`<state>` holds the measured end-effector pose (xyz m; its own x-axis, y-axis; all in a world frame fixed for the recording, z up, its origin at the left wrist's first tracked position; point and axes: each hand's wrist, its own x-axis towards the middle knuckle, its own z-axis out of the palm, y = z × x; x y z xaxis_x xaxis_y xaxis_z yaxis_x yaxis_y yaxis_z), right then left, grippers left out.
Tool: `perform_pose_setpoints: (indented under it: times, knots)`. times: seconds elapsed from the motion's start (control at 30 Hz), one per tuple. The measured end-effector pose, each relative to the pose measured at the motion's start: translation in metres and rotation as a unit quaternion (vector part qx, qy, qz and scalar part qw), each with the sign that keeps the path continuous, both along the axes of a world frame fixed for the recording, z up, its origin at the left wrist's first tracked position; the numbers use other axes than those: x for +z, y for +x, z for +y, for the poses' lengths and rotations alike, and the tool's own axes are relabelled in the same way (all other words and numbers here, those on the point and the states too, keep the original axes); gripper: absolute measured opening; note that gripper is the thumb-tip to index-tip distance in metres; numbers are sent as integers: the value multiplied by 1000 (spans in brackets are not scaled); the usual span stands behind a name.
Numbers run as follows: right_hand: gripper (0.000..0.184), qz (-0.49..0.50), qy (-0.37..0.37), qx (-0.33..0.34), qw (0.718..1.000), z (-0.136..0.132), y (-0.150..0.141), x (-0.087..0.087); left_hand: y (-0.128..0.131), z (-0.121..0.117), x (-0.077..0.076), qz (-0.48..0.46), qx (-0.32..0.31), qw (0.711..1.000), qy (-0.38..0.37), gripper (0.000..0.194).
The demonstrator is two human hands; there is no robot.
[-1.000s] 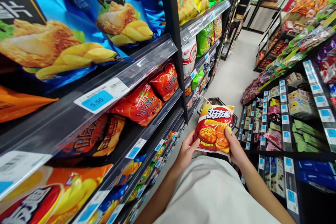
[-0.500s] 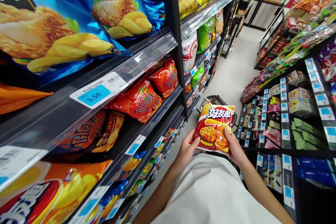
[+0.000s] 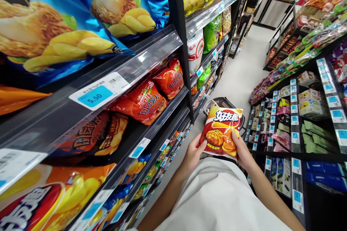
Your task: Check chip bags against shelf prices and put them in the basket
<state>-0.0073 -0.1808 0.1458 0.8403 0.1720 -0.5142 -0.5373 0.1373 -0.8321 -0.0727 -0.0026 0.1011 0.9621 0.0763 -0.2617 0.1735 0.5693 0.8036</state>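
Observation:
A red bag of potato chips (image 3: 220, 133) with a yellow top and white lettering is in front of me at waist height. My left hand (image 3: 193, 155) grips its lower left edge, and my right hand (image 3: 242, 151) grips its right edge. The bag is tilted, with its front facing up towards me. Its lower edge rests close to my white shirt (image 3: 219, 195), and the two are nearly touching.
A dark shopping basket (image 3: 225, 105) sits beyond the bag on the aisle floor (image 3: 238, 72). Shelves of snack bags (image 3: 143, 103) with blue price labels run along the left, and shelves of packaged goods (image 3: 311, 130) stand to the right.
The shelves have shifted slightly up and left in the view as my head turned. The bag remains in both hands, with little movement.

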Motion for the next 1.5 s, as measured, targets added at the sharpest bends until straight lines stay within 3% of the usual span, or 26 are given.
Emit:
perform_pose_setpoints:
  times: [0.43,0.7,0.83,0.97,1.13,1.27,1.4,1.5]
  knots:
    - [54,-24,-10,15,1000,-4,3,-12,3,1,-6,-26,-2,1000,14,62]
    - [57,-79,-56,57,994,-2,8,-12,3,8,-28,-9,-12,999,35,64]
    - [62,-97,-76,100,987,0,14,-10,4,15,-35,56,20,995,85,78]
    - [66,-153,-109,140,972,-5,21,-18,6,15,-31,70,5,987,143,82]
    - [64,-197,-158,238,938,-21,38,-30,16,0,-21,53,-42,994,91,79]
    - [63,-217,-215,296,905,-29,61,-31,29,-19,-19,80,-27,995,58,81]
    - [70,-211,-215,362,882,-34,90,-25,47,-39,-20,158,-18,986,48,83]
    - [74,-176,-186,381,888,-45,114,-22,64,-54,-19,201,18,979,38,82]
